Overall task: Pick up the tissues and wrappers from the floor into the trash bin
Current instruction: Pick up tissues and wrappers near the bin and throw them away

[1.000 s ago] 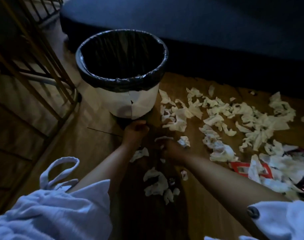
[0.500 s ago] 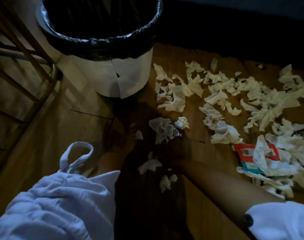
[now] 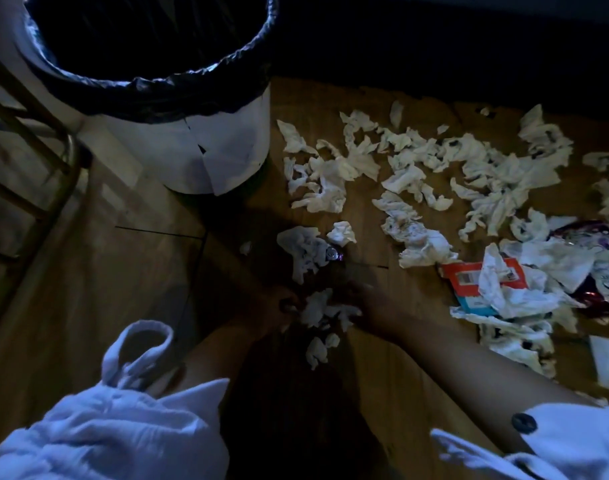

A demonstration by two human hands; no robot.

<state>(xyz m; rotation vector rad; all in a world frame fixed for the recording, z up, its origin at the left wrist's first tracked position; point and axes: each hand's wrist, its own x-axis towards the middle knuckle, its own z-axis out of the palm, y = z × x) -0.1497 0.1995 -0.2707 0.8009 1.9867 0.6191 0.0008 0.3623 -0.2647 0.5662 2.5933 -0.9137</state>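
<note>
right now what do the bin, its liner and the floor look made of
Trash bin: smooth white wall, likely plastic or card; a split shows near its lower edge. Liner: thin black plastic film, glossy and wrinkled over the rim. Floor: brown wood-look planks with visible seams; real wood or laminate, can't tell.

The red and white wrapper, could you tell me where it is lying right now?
In the head view, the red and white wrapper lies on the floor at the right, partly under crumpled tissues, right of both hands.
</note>
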